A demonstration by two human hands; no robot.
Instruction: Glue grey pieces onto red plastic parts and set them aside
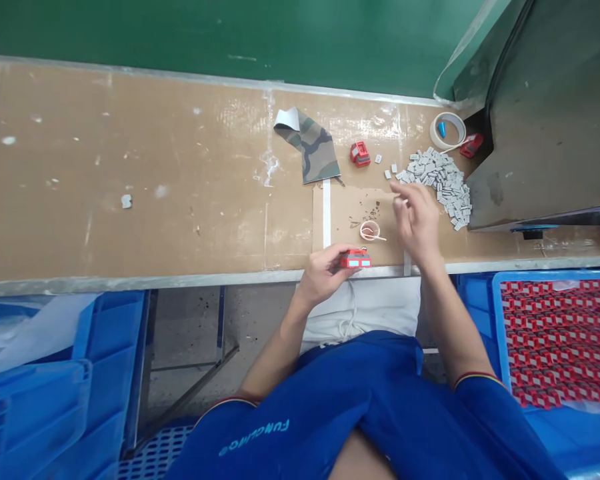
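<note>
**A red block [356, 261] is being gripped by the left hand [325, 273] at the table's [130, 233] near edge.**
The right hand [417, 223] is being held with its fingers drawn together, any pinched item unclear, just near the gray pieces [439, 185] to the far right; a cup [369, 231] is being left between the hands.
</note>
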